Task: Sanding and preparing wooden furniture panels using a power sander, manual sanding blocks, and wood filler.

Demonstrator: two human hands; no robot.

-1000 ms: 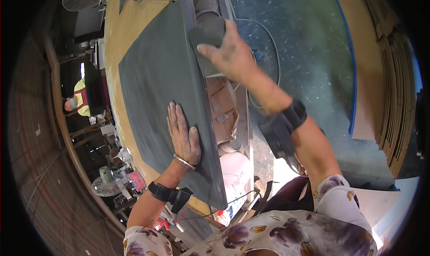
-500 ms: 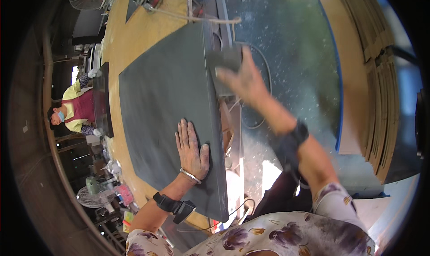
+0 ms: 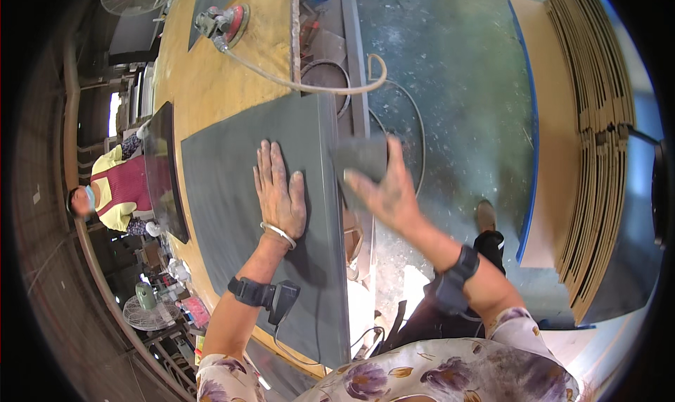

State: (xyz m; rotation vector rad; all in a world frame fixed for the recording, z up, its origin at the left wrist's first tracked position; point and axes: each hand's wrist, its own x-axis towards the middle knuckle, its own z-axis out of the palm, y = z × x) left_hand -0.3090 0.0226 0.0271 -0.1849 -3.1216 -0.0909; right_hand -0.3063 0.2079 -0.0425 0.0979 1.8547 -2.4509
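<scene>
A large dark grey panel (image 3: 232, 184) lies flat on the yellowish worktable (image 3: 235, 71), its long right edge toward me. On its face my left hand (image 3: 280, 194) rests flat, dusty fingers stretched out and pointing to the far end. My right hand (image 3: 394, 198) is closed on a dark grey sanding block (image 3: 364, 159), thumb on the near side and fingers on the outer side. The block sits against the panel's right edge, slightly blurred; its underside is hidden.
A disc sander (image 3: 225, 26) with a pale hose (image 3: 302, 87) lies at the table's far end. Opposite, a masked person (image 3: 126, 184) handles a dark glossy panel (image 3: 167, 173). Stacked cardboard (image 3: 598, 163) stands on the right, beyond the dusty floor (image 3: 457, 71).
My view has shifted, so the panel sits lower in it. My left hand has slid along the panel toward its far end. The right hand remains at the edge with the block.
</scene>
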